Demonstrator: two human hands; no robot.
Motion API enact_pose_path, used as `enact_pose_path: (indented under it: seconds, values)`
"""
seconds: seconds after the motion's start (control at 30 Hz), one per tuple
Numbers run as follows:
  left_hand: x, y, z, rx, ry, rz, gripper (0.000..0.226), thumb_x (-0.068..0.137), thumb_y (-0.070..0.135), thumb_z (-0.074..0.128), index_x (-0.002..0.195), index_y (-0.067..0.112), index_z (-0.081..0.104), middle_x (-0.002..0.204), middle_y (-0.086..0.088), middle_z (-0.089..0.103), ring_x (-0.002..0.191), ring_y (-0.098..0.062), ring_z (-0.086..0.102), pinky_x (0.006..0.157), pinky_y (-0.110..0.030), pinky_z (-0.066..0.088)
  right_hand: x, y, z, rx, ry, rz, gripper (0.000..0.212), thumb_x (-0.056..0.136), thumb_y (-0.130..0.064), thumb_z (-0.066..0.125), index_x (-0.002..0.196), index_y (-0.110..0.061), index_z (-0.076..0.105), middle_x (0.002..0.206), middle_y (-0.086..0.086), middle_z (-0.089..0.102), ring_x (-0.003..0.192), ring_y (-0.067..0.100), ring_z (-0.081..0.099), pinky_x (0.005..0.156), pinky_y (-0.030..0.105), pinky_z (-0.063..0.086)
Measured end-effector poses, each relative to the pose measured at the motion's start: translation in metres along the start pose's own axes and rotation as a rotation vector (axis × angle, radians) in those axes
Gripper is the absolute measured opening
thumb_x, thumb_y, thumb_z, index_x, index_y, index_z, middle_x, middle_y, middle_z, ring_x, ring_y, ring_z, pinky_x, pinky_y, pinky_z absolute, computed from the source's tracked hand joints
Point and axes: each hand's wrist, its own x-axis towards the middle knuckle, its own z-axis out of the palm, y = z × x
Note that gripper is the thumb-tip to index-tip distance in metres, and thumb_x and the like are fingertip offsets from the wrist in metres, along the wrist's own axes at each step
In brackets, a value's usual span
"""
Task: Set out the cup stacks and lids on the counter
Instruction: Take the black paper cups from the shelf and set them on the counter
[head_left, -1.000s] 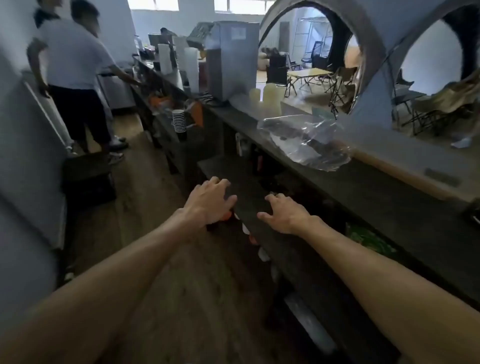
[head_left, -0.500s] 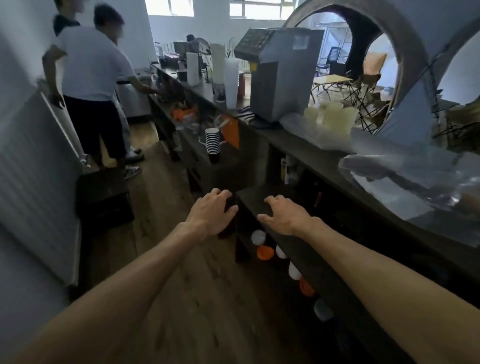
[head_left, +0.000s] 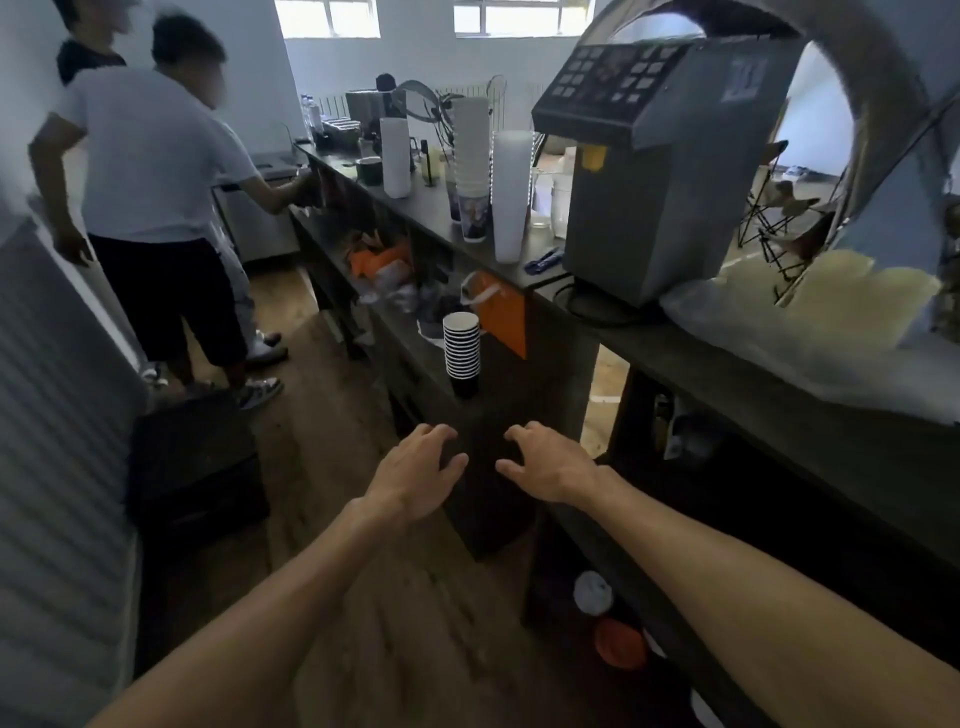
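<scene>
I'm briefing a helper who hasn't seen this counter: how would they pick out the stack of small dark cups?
Find the big grey machine on the upper counter. Below and left of it, past the orange panel, a lower dark shelf holds the short cup stack. Unlike the tall white stacks up on the counter, it is black with thin white rims and stands alone near the shelf's edge.
</scene>
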Motion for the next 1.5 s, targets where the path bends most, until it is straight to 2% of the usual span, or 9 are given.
enact_pose_path:
  seconds: [0.27,0.43,0.6,0.67,0.8,0.97,1.13,1.3,1.5]
  values:
    - [0.195,-0.067,-0.024,-0.406,0.006,-0.162,0.045,0.098,0.050,0.047,0.119,0.013,0.063,0.115,-0.004,0.067,0.102,-0.017,0.061,0.087,-0.031,0.048,0.190,-0.007,-0.020,0.449,0.063,0.230,0.054,0.093,-0.056,0.056,0.134,-0.019,0.055,0.131,0.003,0.061,0.116,0.020,0.058,0.096,0.038,0.049]
    - [0.324,-0.121,-0.014,-0.737,-0.146,-0.384,0.105,0.068,0.089,0.034,0.138,0.014,0.053,0.140,-0.005,0.055,0.124,-0.026,0.054,0.110,-0.044,0.039,0.300,-0.017,-0.018,0.993,0.075,0.496,0.071,0.091,-0.066,0.051,0.143,-0.018,0.046,0.144,0.007,0.051,0.124,0.026,0.053,0.104,0.045,0.046]
    - [0.432,-0.148,0.006,-0.813,-0.349,-0.408,0.082,0.088,0.078,0.024,0.148,0.025,0.042,0.122,0.000,0.058,0.112,-0.023,0.054,0.103,-0.038,0.039,0.383,-0.026,-0.010,1.406,0.104,0.658,0.079,0.093,-0.068,0.046,0.156,-0.025,0.025,0.160,0.008,0.031,0.142,0.034,0.035,0.112,0.052,0.034]
    - [0.471,-0.158,0.015,-0.885,-0.418,-0.476,0.079,0.091,0.074,0.027,0.149,0.021,0.040,0.136,-0.003,0.052,0.123,-0.027,0.050,0.109,-0.041,0.037,0.412,-0.030,-0.003,1.492,0.164,0.748,0.077,0.091,-0.069,0.047,0.155,-0.029,0.028,0.159,0.006,0.032,0.142,0.032,0.034,0.110,0.051,0.031]
    - [0.537,-0.186,0.062,-1.007,-0.600,-0.500,0.131,0.040,0.104,0.045,0.148,0.031,0.040,0.155,-0.001,0.039,0.138,-0.027,0.041,0.115,-0.050,0.029,0.456,-0.030,0.020,1.610,0.319,0.856,0.071,0.092,-0.066,0.046,0.153,-0.031,0.033,0.159,0.004,0.033,0.144,0.030,0.032,0.110,0.050,0.029]
    - [0.542,-0.181,0.077,-1.079,-0.907,-0.490,0.110,0.054,0.099,0.046,0.143,0.034,0.048,0.154,-0.006,0.039,0.139,-0.034,0.039,0.115,-0.060,0.023,0.478,-0.028,0.042,1.756,0.386,0.924,0.065,0.092,-0.070,0.042,0.141,-0.030,0.049,0.137,0.003,0.055,0.122,0.025,0.051,0.076,0.035,0.045]
    - [0.542,-0.181,0.086,-1.051,-1.022,-0.475,0.096,0.073,0.093,0.025,0.149,0.035,0.037,0.155,-0.001,0.036,0.144,-0.033,0.029,0.113,-0.057,0.020,0.477,-0.029,0.049,1.832,0.424,0.908,0.034,0.097,-0.064,0.036,0.099,-0.037,0.057,0.099,-0.006,0.058,0.086,0.010,0.056,0.068,0.030,0.044]
    - [0.532,-0.172,0.073,-0.992,-1.105,-0.342,0.088,0.077,0.089,0.029,0.148,0.038,0.038,0.153,-0.001,0.040,0.139,-0.029,0.039,0.107,-0.049,0.035,0.456,-0.028,0.056,1.870,0.449,0.905,0.059,0.091,-0.074,0.036,0.133,-0.035,0.048,0.134,0.006,0.054,0.130,0.028,0.047,0.108,0.048,0.039]
    - [0.480,-0.121,0.054,-0.746,-1.122,-0.079,0.067,0.093,0.072,0.027,0.144,0.032,0.043,0.141,-0.006,0.054,0.125,-0.029,0.054,0.111,-0.050,0.033,0.363,-0.012,0.039,1.879,0.642,0.901,0.055,0.087,-0.077,0.043,0.120,-0.034,0.052,0.131,0.006,0.051,0.122,0.028,0.050,0.109,0.057,0.039]
